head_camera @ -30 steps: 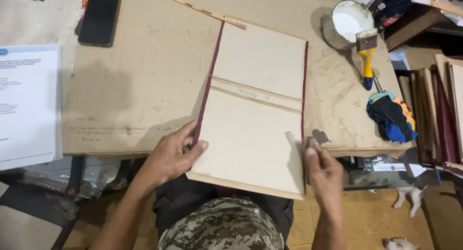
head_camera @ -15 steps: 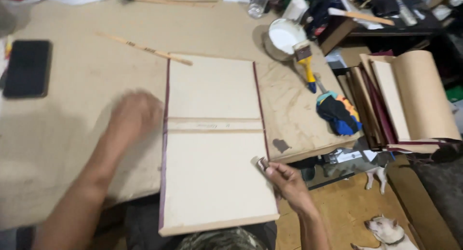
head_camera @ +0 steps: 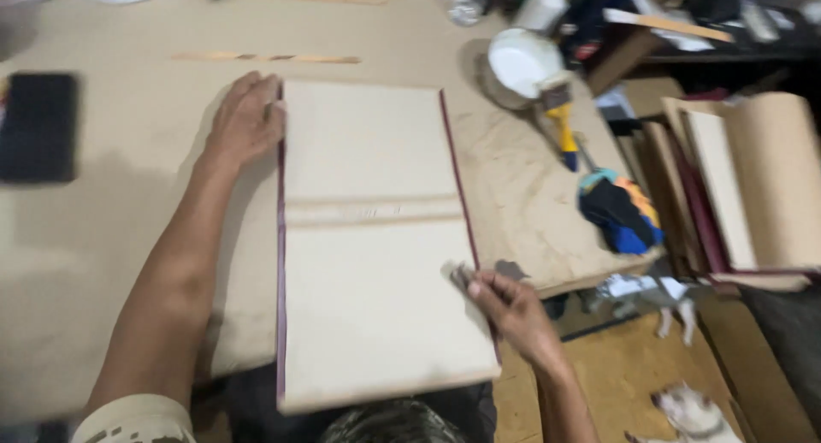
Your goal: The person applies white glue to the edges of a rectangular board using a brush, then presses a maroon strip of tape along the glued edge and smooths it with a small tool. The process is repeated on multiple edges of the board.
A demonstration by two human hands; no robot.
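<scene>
Left hand (head_camera: 246,122) moved up the open book cover's (head_camera: 376,238) left edge, fingers together, flat; right hand (head_camera: 505,306) pinching small tool (head_camera: 460,276) at right edge; paintbrush (head_camera: 560,118) beyond, on bench (head_camera: 111,229).

Matt beige cardboard cover with maroon cloth edging (head_camera: 376,238), on rough tan paper-covered tabletop (head_camera: 120,229); beside it, glossy white plastic bowl (head_camera: 522,62).

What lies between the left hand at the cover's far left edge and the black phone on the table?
In the head view, only bare brown table separates the left hand, which rests on the book cover, from the black phone.
</scene>
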